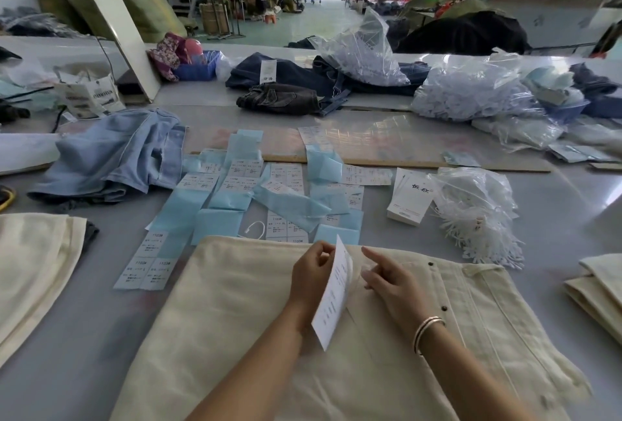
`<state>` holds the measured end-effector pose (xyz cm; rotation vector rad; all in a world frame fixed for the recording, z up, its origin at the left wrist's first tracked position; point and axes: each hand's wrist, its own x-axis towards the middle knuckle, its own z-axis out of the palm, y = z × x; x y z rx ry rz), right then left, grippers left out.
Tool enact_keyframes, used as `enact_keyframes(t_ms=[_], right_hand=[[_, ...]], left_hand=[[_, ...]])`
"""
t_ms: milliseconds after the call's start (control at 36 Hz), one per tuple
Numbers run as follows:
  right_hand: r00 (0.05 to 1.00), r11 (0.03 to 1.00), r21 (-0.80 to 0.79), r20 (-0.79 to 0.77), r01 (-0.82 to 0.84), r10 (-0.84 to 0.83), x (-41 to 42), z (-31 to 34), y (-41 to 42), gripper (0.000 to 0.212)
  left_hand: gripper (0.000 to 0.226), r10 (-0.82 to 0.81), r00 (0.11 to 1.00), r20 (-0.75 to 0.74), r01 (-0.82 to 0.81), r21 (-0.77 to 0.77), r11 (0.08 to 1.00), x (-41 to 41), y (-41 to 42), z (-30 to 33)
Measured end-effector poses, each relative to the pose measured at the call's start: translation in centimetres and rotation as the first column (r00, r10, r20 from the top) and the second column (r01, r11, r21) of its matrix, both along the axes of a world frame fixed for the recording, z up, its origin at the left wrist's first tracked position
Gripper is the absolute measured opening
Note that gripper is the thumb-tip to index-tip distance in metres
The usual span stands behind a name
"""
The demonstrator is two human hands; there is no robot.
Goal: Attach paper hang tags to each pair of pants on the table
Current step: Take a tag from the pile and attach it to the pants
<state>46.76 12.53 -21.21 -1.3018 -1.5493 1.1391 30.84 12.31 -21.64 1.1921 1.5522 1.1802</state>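
Note:
A cream pair of pants (242,319) lies flat on the grey table in front of me, waistband to the right. My left hand (309,272) pinches the top of a white paper hang tag (333,299), held on edge above the pants. My right hand (390,282) hovers just right of the tag with fingers loosely curled and the index finger extended; whether it pinches anything I cannot tell. A stack of white hang tags (409,198) and a bag of white plastic fasteners (478,215) sit at the right. One loose fastener loop (254,228) lies beyond the pants.
Blue and white sticker sheets (255,191) cover the table's middle. Light blue jeans (114,154) lie at left, dark jeans (286,84) further back. Folded cream pants sit at the left edge (33,269) and the right edge (599,286). Plastic bags (471,90) crowd the back right.

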Motion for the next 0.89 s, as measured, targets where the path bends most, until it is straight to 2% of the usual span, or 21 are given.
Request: enact_keyframes(t_ms=[83, 139, 194, 250, 306, 361, 417, 528, 611, 722, 806, 889], right_hand=[[0.994, 0.997, -0.076, -0.104, 0.017, -0.025, 1.2, 0.4, -0.4, 0.032], [0.984, 0.990, -0.113, -0.146, 0.085, -0.101, 2.1, 0.5, -0.5, 0.029], [0.982, 0.982, -0.073, -0.065, 0.172, -0.177, 2.9, 0.8, -0.3, 0.026], [0.978, 0.978, 0.026, 0.011, 0.208, -0.208, 3.5, 1.6, -0.2, 0.023], [0.978, 0.972, 0.112, -0.006, 0.207, -0.208, 4.1, 2.6, -0.3, 0.021], [0.984, 0.968, 0.179, -0.018, 0.178, -0.178, 4.5, 3.7, -0.6, 0.019], [0.993, 0.972, 0.211, 0.025, 0.104, -0.112, 5.0, 4.2, -0.8, 0.019], [0.992, 0.985, 0.167, 0.113, 0.044, -0.064, 5.3, 4.4, -1.1, 0.015], [0.990, 0.983, 0.121, 0.005, 0.137, -0.138, 5.5, 4.2, -1.3, 0.008], [0.970, 0.979, -0.005, -0.137, 0.202, -0.201, 6.3, 4.3, -1.4, 0.008], [0.956, 0.971, -0.095, -0.180, 0.218, -0.232, 7.1, 4.2, -1.5, 0.007], [0.937, 0.955, -0.165, -0.211, 0.248, -0.279, 8.1, 4.2, -1.4, 0.006]], left_hand=[[0.018, -0.040, 0.995, -0.088, 0.041, 0.009, 0.999, 0.1, -0.1, 0.8], [0.015, -0.091, 0.952, -0.292, 0.110, 0.047, 0.993, 0.2, -0.1, 1.3], [0.013, -0.164, 0.850, -0.501, 0.225, 0.064, 0.972, 0.6, -0.3, 2.0], [0.014, -0.212, 0.731, -0.649, 0.339, 0.075, 0.938, 1.4, -0.7, 2.9], [0.014, -0.217, 0.611, -0.761, 0.443, 0.102, 0.891, 2.2, -0.8, 3.6], [0.015, -0.200, 0.549, -0.812, 0.510, 0.136, 0.849, 3.0, -0.6, 4.6], [0.015, -0.194, 0.563, -0.803, 0.522, 0.164, 0.837, 3.6, -0.2, 5.6], [0.011, -0.297, 0.703, -0.646, 0.489, 0.137, 0.861, 4.6, 0.7, 6.8], [0.014, -0.390, 0.770, -0.506, 0.495, 0.086, 0.865, 5.5, 1.1, 6.7], [0.024, -0.370, 0.858, -0.357, 0.430, 0.104, 0.897, 7.0, 1.3, 6.2], [0.024, -0.389, 0.864, -0.319, 0.441, 0.108, 0.891, 8.5, 1.2, 5.6], [0.021, -0.379, 0.858, -0.348, 0.443, 0.125, 0.888, 9.9, 1.4, 5.2]])
